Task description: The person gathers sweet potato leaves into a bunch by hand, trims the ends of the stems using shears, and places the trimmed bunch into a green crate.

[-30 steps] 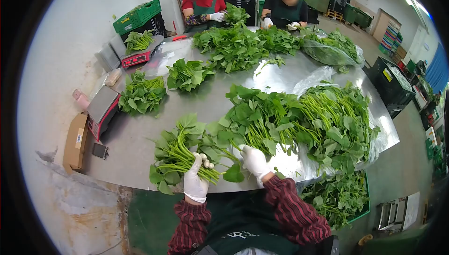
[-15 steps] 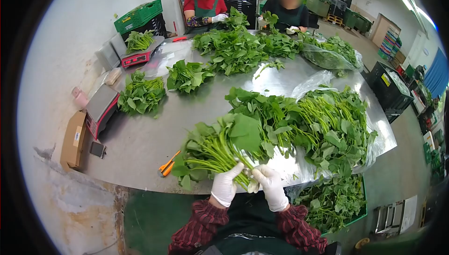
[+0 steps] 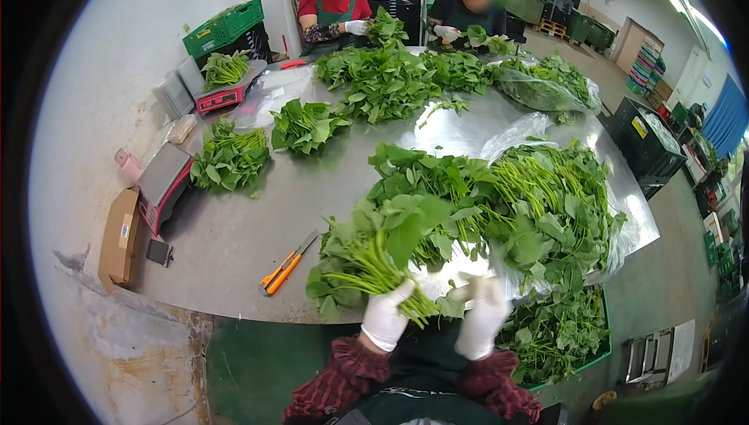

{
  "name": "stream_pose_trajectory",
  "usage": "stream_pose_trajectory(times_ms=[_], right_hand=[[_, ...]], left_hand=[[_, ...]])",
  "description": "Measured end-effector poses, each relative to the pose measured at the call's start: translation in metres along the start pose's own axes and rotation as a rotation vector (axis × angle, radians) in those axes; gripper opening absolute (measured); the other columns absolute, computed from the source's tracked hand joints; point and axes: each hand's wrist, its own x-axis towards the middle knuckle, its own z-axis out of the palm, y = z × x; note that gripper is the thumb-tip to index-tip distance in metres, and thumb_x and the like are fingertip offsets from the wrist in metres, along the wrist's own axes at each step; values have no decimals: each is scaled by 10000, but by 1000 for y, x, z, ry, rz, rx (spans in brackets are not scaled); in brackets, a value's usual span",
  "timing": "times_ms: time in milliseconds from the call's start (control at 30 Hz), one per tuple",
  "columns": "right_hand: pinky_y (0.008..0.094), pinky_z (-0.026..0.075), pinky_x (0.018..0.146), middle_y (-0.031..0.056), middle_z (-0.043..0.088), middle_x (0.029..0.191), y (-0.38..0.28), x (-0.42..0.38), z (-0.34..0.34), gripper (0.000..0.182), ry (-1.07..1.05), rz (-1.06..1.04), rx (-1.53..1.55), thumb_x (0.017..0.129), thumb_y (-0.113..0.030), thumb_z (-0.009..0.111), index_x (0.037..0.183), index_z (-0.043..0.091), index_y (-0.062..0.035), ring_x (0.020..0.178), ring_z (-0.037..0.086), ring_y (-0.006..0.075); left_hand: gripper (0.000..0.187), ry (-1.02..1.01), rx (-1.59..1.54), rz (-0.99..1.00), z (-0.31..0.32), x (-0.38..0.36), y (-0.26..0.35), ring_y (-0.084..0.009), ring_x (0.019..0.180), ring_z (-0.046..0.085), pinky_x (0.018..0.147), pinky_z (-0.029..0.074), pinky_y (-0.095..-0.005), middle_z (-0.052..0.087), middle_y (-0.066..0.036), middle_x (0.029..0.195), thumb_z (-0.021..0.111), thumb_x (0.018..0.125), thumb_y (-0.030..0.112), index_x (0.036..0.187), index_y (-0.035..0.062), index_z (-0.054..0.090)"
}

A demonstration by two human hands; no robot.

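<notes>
Taking the steel table (image 3: 234, 246) as our landmark, we find at its near edge, around the middle, a bunch of leafy greens (image 3: 374, 257) raised in the left hand (image 3: 386, 322). That hand is closed in a narrow grip around the lower stems. The right hand (image 3: 484, 320) is blurred, just beside the stem ends; we cannot tell whether its fingers are open or closed, or whether they hold anything. We judge the step in hand to be gathering stems into one bunch; the next move calls for a steady left hold and stem ends kept together. We note slender, pale green stems lying roughly parallel, their ends uneven, and broad leaves splayed outward. Orange-handled scissors (image 3: 289, 265) lie on the near left part of the table. A large heap of greens (image 3: 530, 207) covers much of its right side, and a green crate (image 3: 608, 330) of greens sits below its near right edge. Two loose bunches (image 3: 308, 127) rest on its left half, with two red scales (image 3: 165, 183) along the left edge. At its far edge we observe two gloved co-workers (image 3: 468, 19) behind another pile of greens (image 3: 382, 82).
</notes>
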Motion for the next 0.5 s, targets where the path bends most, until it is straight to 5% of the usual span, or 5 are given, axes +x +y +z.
stream_pose_trajectory(times_ms=[167,233,367,433,500], right_hand=[[262,466,587,79,611,785,48,88,-77,120,277,417,-36,865,-110,573,873,638,-9,626,572,127],[267,469,565,88,600,755,104,88,-93,104,242,2,-505,844,-84,581,873,629,4,626,577,135],[275,459,543,92,596,746,61,57,-23,113,-295,-43,-108,820,-62,587,907,626,-2,620,589,159],[383,486,598,171,598,776,74,35,37,199,-468,-343,-201,750,-54,584,943,575,-10,677,603,325],[393,467,541,157,563,707,70,24,74,40,-478,-512,-603,776,-65,529,778,516,-27,603,581,298]], left_hand=[[138,5,-172,75,-43,12,46,-204,902,571,876,476,-361,582,-76,928,533,899,92,1018,23,543],[193,21,-253,131,-52,13,56,-179,954,570,940,465,-381,593,-52,971,524,897,66,1089,79,532],[208,86,-317,144,-42,8,65,-198,960,572,927,468,-384,595,-48,985,505,903,54,1108,84,523],[201,160,-332,137,-44,6,68,-204,958,574,908,476,-382,595,-50,993,503,905,57,1103,77,524],[140,4,-310,63,-63,6,69,-217,947,567,858,477,-369,577,-83,967,539,892,78,1021,24,536]])
